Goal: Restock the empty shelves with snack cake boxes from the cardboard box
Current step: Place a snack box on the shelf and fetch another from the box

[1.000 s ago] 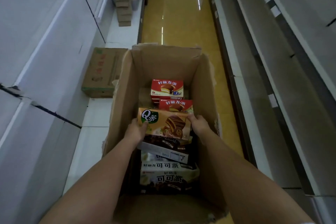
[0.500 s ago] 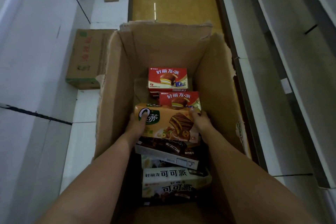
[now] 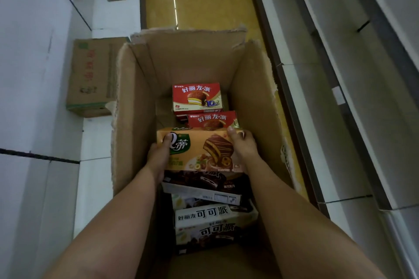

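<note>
Orange snack box between left hand, right hand grip.

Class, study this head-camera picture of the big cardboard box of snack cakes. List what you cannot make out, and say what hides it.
- What lies under the orange box: hidden by it and both hands, left hand, right hand.
- Front of the nearer red box: its lower part is covered by the orange box.
- Print on the dark box: too dim.
- How many boxes the big cardboard box holds: the stack hides lower layers.
</note>
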Tool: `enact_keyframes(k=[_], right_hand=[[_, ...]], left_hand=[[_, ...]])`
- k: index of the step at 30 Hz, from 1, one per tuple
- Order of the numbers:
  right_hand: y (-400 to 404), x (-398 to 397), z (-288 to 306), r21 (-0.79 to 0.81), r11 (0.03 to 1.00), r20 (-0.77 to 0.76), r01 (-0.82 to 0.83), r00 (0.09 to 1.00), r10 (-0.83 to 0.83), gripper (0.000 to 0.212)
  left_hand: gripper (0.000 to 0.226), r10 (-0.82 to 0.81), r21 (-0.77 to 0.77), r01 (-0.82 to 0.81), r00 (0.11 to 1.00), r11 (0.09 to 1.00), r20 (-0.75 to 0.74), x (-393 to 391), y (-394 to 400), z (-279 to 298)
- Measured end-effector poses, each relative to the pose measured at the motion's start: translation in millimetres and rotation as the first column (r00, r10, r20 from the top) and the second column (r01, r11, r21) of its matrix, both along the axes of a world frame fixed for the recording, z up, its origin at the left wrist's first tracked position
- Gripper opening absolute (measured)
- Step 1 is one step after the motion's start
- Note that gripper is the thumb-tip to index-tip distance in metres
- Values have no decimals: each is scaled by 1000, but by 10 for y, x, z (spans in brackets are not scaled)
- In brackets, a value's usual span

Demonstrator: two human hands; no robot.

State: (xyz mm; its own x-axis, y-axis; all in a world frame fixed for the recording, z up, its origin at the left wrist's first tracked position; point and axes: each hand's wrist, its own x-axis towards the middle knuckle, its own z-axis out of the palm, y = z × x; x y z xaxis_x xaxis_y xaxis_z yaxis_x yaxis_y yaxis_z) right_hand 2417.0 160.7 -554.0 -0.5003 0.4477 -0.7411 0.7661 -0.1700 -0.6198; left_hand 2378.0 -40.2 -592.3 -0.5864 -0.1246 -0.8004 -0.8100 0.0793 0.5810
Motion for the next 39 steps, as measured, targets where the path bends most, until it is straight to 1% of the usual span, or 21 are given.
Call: enact_keyframes(k=[2,5,8,12,15,17,19,24,28,30,33,34,37,39], right_hand=[[13,24,197,3,999,-43,37,998,-37,56],[34,68,442,7,997,-99,75,992,-74,53],[38,143,670,12,995,-151,95,984,-92,50],[71,325,1004,6,994,-212,113,971,-109,43],[123,480,1283,2,995,-236,100,967,-97,50],[181,603,1482,46,996,-260,80,963,-65,54],[243,721,1656,88,994,-300,61,954,-32,49],[452,1233,2026,102,986,-396,131,915,-81,45],[692,1793,2249,72,969,-447,236,876,-180,29],[813,2068,2345,74,955,-469,287,855,-220,34],[1043,2485,2444,90,923,-503,374,817,-282,58],[1111,2587,2432,96,912,-507,399,808,-300,60],[1303,3029,2622,102,845,-538,525,743,-397,50],[1376,3251,2753,117,789,-532,603,709,-463,51]], left_hand=[[64,15,-18,-16,999,1000,-29,-17,-1,186],[75,19,-85,-25,997,996,-77,-69,15,466],[84,30,-61,-37,994,997,-109,-43,63,763],[76,31,-45,-39,984,998,-177,145,149,1194],[60,27,-18,-32,970,999,-242,301,195,1493],[59,37,15,-35,963,999,-267,426,232,1680],[57,43,17,-39,950,999,-310,543,282,1844],[48,16,24,-7,905,1000,-425,952,571,2260],[42,-55,61,95,884,994,-464,1339,900,2542],[42,-113,81,170,877,982,-466,1515,1074,2643],[47,-211,109,296,853,949,-478,1737,1367,2745],[47,-245,108,336,840,936,-484,1789,1442,2761],[39,-351,135,477,783,868,-513,2033,1799,2936],[35,-414,145,557,745,818,-523,2170,1999,3029]])
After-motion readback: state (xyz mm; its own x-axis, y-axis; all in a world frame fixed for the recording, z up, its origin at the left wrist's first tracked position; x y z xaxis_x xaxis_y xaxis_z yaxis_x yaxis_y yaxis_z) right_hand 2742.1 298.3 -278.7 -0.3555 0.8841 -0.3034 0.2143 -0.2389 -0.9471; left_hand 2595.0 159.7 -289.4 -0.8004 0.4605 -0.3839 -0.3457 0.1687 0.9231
